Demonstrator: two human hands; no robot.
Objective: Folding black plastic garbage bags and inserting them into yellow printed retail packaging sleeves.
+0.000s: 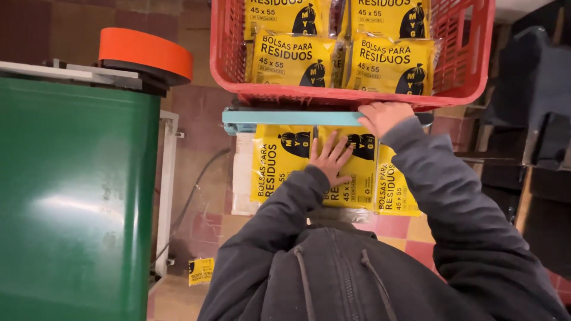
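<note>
Yellow packets half hidden under my splayed left hand; I see right hand fingers closed on the teal sealer bar.

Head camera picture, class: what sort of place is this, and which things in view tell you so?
Probably a small packing workshop. The left hand lies flat on yellow packets under a blue sealer bar that the right hand presses. A red crate holds matching packets, beside a green machine.
</note>
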